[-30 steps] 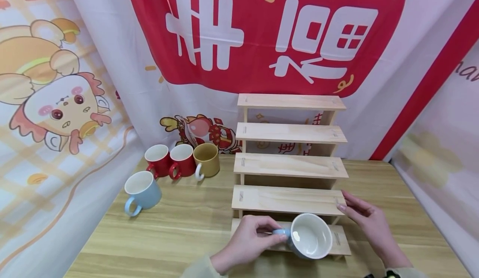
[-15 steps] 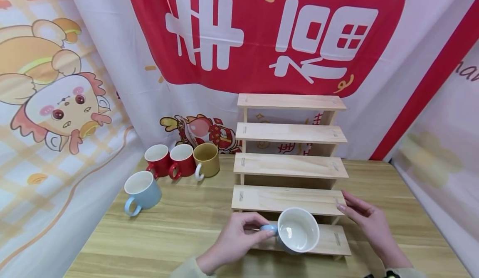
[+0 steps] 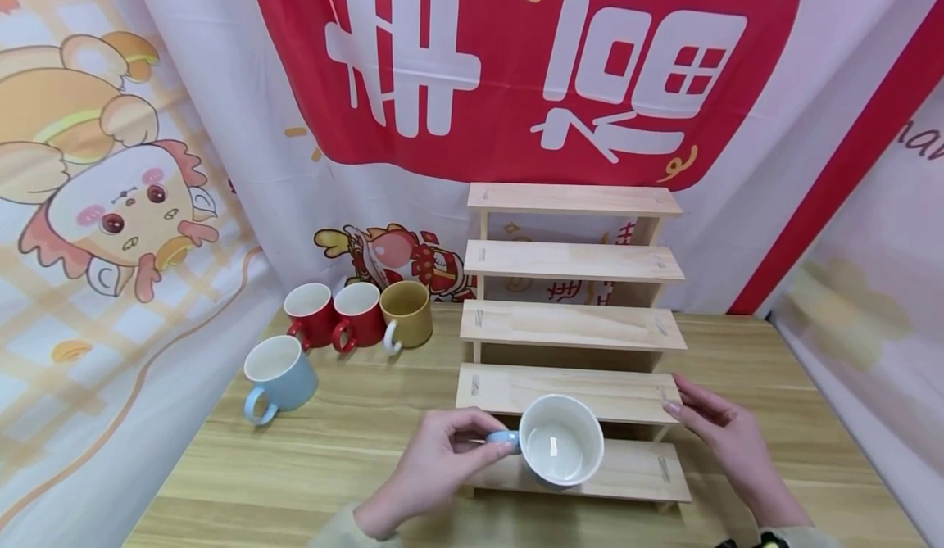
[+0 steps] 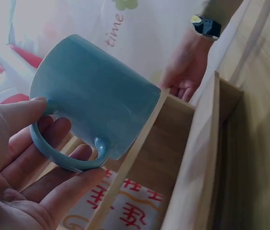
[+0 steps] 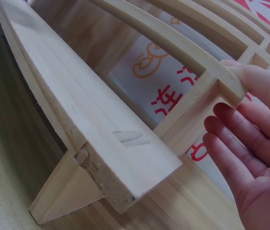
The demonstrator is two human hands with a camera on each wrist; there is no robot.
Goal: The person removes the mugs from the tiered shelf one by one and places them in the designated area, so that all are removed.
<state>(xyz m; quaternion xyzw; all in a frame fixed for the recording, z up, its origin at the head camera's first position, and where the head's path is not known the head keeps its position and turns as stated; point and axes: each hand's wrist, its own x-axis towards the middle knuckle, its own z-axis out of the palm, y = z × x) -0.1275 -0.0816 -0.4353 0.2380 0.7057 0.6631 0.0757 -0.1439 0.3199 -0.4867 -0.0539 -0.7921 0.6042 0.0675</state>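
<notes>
My left hand (image 3: pixel 435 462) pinches the handle of a light blue mug (image 4: pixel 94 91), thumb on top and fingers beneath. In the head view the mug, white inside, overlaps the lowest two steps of a stepped wooden shelf (image 3: pixel 564 327). Its base comes close to a board's edge in the left wrist view; whether they touch, I cannot tell. At the shelf's right side, my right hand (image 3: pixel 719 429) grips the end of the second step from the bottom. Its thumb lies on the board's corner, with the fingers below, in the right wrist view.
A second light blue mug (image 3: pixel 283 380) stands on the wood-grain table (image 3: pixel 354 466) at the left. Behind it are two red mugs (image 3: pixel 310 319) and a mustard mug (image 3: pixel 408 316) in a row. Printed cloth (image 3: pixel 413 187) hangs at the back and sides.
My left hand has carried the blue mug leftward and slightly toward the back, along the lower steps. The right hand keeps its place on the shelf.
</notes>
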